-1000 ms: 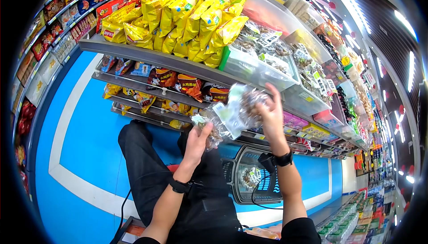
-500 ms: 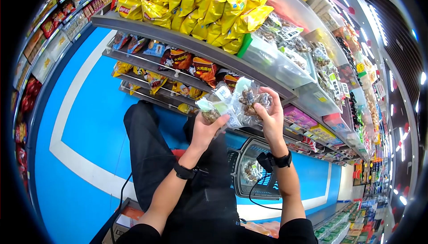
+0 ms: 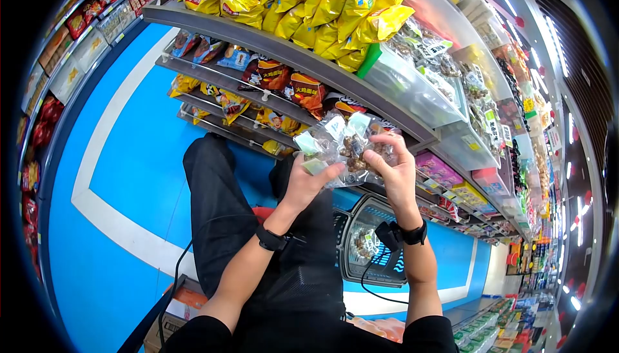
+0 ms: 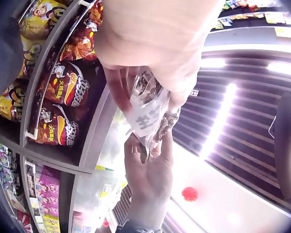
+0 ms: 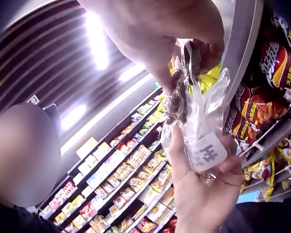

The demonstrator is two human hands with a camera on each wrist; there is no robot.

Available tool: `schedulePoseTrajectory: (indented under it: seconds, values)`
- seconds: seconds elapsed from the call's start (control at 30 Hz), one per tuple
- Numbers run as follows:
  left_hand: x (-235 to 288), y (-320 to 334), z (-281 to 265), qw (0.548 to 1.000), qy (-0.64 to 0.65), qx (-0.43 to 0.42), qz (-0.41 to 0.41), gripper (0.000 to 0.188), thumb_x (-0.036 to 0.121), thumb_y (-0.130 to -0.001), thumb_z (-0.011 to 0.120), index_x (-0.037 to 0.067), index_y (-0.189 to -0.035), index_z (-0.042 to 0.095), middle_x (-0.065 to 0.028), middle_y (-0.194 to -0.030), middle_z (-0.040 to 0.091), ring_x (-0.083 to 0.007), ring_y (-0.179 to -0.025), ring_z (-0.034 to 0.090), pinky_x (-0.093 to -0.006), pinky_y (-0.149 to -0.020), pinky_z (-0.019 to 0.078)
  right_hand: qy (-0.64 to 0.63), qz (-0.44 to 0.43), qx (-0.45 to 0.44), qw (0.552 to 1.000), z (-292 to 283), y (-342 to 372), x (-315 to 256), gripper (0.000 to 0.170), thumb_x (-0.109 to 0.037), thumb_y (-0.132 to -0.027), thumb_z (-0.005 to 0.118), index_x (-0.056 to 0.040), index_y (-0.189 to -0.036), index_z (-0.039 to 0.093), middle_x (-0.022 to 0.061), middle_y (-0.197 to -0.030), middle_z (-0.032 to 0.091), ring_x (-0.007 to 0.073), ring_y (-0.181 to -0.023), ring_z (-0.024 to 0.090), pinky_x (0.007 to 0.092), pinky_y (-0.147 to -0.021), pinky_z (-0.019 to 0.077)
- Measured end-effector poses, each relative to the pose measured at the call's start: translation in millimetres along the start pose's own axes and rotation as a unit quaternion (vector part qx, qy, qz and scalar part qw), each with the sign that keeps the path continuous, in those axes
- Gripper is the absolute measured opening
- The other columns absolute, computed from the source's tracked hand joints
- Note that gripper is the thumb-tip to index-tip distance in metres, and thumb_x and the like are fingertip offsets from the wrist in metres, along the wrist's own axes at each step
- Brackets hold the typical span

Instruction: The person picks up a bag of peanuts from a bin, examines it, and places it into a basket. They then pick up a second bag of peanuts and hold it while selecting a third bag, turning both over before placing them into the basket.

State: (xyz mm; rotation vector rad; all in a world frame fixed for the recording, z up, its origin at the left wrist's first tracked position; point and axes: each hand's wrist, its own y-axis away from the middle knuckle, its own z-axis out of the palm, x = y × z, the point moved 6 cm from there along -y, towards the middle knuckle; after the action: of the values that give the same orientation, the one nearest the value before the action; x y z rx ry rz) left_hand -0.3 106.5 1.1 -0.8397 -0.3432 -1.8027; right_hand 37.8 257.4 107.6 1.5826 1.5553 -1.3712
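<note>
Several small clear packets (image 3: 352,150) with dark brown contents and pale labels are held between the two hands, in front of the shelf edge. My left hand (image 3: 304,184) pinches the left side of the bunch, thumb on top. On the right side, my right hand (image 3: 394,171) grips a packet with thumb and fingers. The left wrist view shows a white label (image 4: 146,116) with dark print below the near hand. In the right wrist view, dark pieces (image 5: 177,99) show through the film, and a labelled packet (image 5: 206,153) rests against the left hand's fingers.
Yellow snack bags (image 3: 322,11) fill the top shelf, beside clear bins (image 3: 412,85) of packets. Lower shelves (image 3: 225,82) hold more bags. A grey basket (image 3: 351,269) with a packet (image 3: 365,243) inside stands on the blue floor. A cardboard box (image 3: 174,327) is at the lower left.
The packets and both hands have come closer together, and the right hand is lower than a second ago. The shelves have shifted up and right in the head view.
</note>
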Motion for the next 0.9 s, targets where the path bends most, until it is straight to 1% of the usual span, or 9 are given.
schedulePoseTrajectory:
  seconds: [0.03,0.1,0.2,0.3,0.33,0.5,0.63,0.8,0.9]
  values:
    - [-2,0,-2,1.000,0.007,0.010,-0.004,0.034,0.011,-0.083,0.074,0.001,-0.112,0.059,-0.0018,-0.101,0.065,-0.0083,-0.088,0.060,-0.0241,-0.079,0.0477,0.032,-0.011,0.026,0.999,-3,-1,-2,0.023,-0.006,-0.083,0.073,-0.0011,-0.105,0.067,0.0054,-0.108,0.054,0.0152,-0.102,0.053,0.0270,-0.089,0.0435]
    - [-3,1,-6,0.999,0.020,0.031,-0.011,0.034,0.011,-0.083,0.074,0.001,-0.112,0.059,-0.0023,-0.103,0.065,-0.0085,-0.089,0.060,-0.0243,-0.079,0.0477,-0.023,0.048,0.091,0.994,-12,0,5,0.022,-0.005,-0.087,0.067,-0.0007,-0.109,0.067,0.0058,-0.108,0.054,0.0152,-0.103,0.052,0.0274,-0.092,0.0419]
    - [1,1,-7,0.997,0.011,0.068,0.019,0.032,0.012,-0.084,0.073,0.001,-0.111,0.059,-0.0024,-0.103,0.064,-0.0082,-0.089,0.059,-0.0243,-0.079,0.0471,0.009,-0.064,0.162,0.985,-25,2,-10,0.022,-0.001,-0.090,0.058,0.0003,-0.111,0.065,0.0064,-0.115,0.050,0.0156,-0.107,0.051,0.0271,-0.096,0.0391]
    - [-1,-4,-16,0.990,-0.024,0.122,0.063,0.024,0.016,-0.087,0.070,0.002,-0.104,0.062,-0.0004,-0.089,0.064,-0.0085,-0.073,0.060,-0.0247,-0.061,0.0487,-0.071,-0.099,0.152,0.981,-17,10,-26,0.046,0.009,-0.087,0.058,-0.0010,-0.130,0.049,0.0093,-0.119,0.048,0.0182,-0.113,0.049,0.0304,-0.098,0.0388]
    - [-3,-3,-19,0.992,-0.038,0.115,0.035,0.021,0.018,-0.089,0.068,0.003,-0.102,0.062,-0.0010,-0.085,0.064,-0.0096,-0.065,0.060,-0.0250,-0.051,0.0474,-0.077,-0.112,0.147,0.980,-13,15,-32,0.052,0.010,-0.085,0.058,-0.0020,-0.134,0.044,0.0101,-0.121,0.047,0.0188,-0.113,0.048,0.0314,-0.099,0.0390]
    - [6,-1,-13,0.994,0.011,0.108,-0.001,0.020,0.020,-0.092,0.064,0.003,-0.101,0.060,-0.0031,-0.084,0.064,-0.0107,-0.063,0.062,-0.0255,-0.047,0.0483,-0.068,-0.183,0.150,0.969,-12,24,-41,0.074,0.013,-0.082,0.060,-0.0064,-0.144,0.024,0.0135,-0.126,0.044,0.0205,-0.114,0.047,0.0348,-0.099,0.0406]
    - [7,-1,-13,0.994,0.033,0.099,0.023,0.020,0.019,-0.092,0.063,0.002,-0.103,0.059,-0.0041,-0.084,0.064,-0.0121,-0.062,0.062,-0.0270,-0.047,0.0485,-0.126,-0.161,0.178,0.963,-17,23,-36,0.069,0.011,-0.085,0.059,-0.0072,-0.143,0.026,0.0119,-0.127,0.046,0.0151,-0.100,0.053,0.0261,-0.085,0.0458]
    - [7,-2,-14,0.994,0.063,0.086,0.018,0.021,0.015,-0.090,0.065,0.003,-0.106,0.060,-0.0030,-0.087,0.064,-0.0109,-0.063,0.061,-0.0258,-0.051,0.0490,-0.209,-0.135,0.254,0.935,-30,24,-31,0.069,0.010,-0.086,0.058,-0.0084,-0.143,0.023,0.0117,-0.128,0.046,0.0210,-0.112,0.051,0.0314,-0.093,0.0450]
    - [8,1,-9,0.995,0.085,0.052,-0.023,0.022,0.016,-0.091,0.065,0.002,-0.108,0.060,-0.0043,-0.088,0.064,-0.0113,-0.064,0.061,-0.0259,-0.052,0.0495,-0.227,-0.117,0.122,0.959,-12,17,-34,0.071,0.011,-0.085,0.058,-0.0083,-0.143,0.023,0.0126,-0.129,0.046,0.0213,-0.114,0.050,0.0316,-0.094,0.0448]
